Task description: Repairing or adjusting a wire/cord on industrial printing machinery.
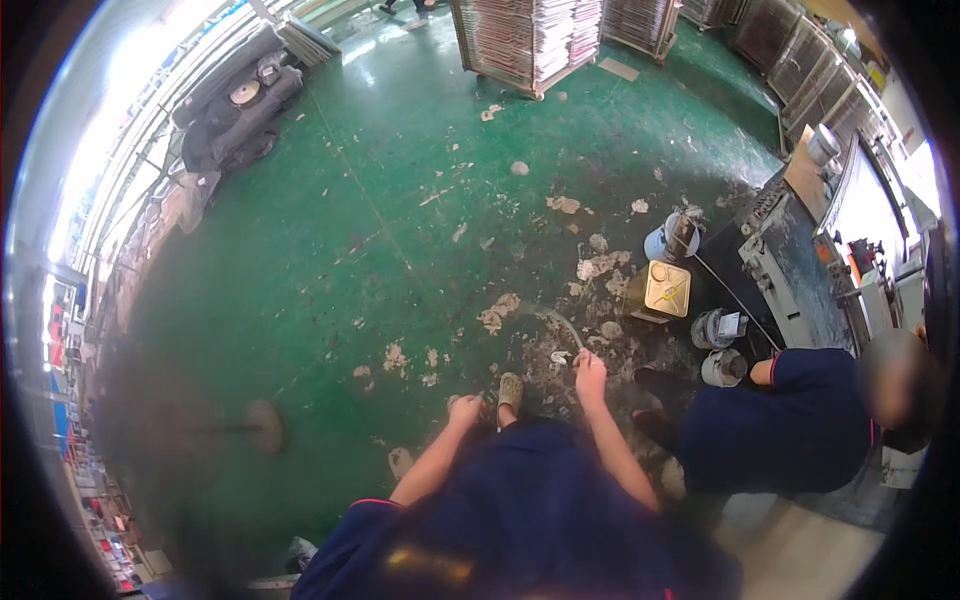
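Note:
My right hand (pixel 590 376) is closed around one end of a thin, pale, curved strip (pixel 568 326). The strip arcs forward and left over the stained floor; its far end is blurred, and I cannot tell whether it is a hose or a flat band. Low in front of my body, my left hand (pixel 464 409) has its fingers curled. A greyish bit shows beside its fingertips, too small to name. Between the two hands, one of my shoes (pixel 510 390), a light clog, shows on the green floor.
At right, a co-worker in dark blue (pixel 775 430) bends beside a machine (pixel 790 285). Near them stand a square yellow-topped can (pixel 667 289), a blue bucket (pixel 660 243) and small pots (pixel 722 367). Loaded rack carts (pixel 525 45) stand ahead; dark rolls (pixel 240 115) lie far left.

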`<state>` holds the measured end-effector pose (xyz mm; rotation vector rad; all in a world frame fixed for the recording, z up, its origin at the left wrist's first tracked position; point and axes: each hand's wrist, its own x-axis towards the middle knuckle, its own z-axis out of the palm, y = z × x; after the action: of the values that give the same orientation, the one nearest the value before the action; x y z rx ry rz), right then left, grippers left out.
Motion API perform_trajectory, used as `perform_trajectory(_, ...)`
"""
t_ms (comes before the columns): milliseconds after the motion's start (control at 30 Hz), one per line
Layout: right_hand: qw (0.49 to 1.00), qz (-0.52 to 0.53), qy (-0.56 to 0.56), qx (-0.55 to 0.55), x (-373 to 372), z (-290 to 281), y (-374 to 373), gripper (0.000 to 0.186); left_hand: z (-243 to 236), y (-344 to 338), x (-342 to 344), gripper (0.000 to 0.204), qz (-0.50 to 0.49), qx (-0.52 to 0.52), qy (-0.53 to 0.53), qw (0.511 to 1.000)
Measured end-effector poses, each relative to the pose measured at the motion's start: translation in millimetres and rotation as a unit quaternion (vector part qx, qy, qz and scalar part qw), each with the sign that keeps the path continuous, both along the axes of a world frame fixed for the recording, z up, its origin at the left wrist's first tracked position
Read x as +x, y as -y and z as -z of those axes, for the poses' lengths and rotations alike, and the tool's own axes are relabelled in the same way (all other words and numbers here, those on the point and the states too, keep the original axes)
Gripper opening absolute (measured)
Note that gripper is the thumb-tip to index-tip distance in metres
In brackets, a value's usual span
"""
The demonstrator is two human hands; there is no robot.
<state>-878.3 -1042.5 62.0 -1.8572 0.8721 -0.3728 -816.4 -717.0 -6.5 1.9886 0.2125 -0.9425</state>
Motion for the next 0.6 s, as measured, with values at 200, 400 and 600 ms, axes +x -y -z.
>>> perform_trajectory(200, 0.998, 0.001, -0.004, 0.069, -2, -10, 4, 0.049, 13, -15, -17, 0.03, -0.068, -0.049, -0.085, 0.993)
perform_trajectory(400, 0.999, -0.001, 0.04, 0.015, -10, -4, 27, 0.05, 13, 2, -10, 0.03, -0.026, -0.035, -0.084, 0.996)
perform_trajectory(600, 0.991, 0.117, 0.007, 0.071, -11, -27, 32, 0.049, 14, 0, -13, 0.032, 0.044, 0.008, -0.029, 0.999)
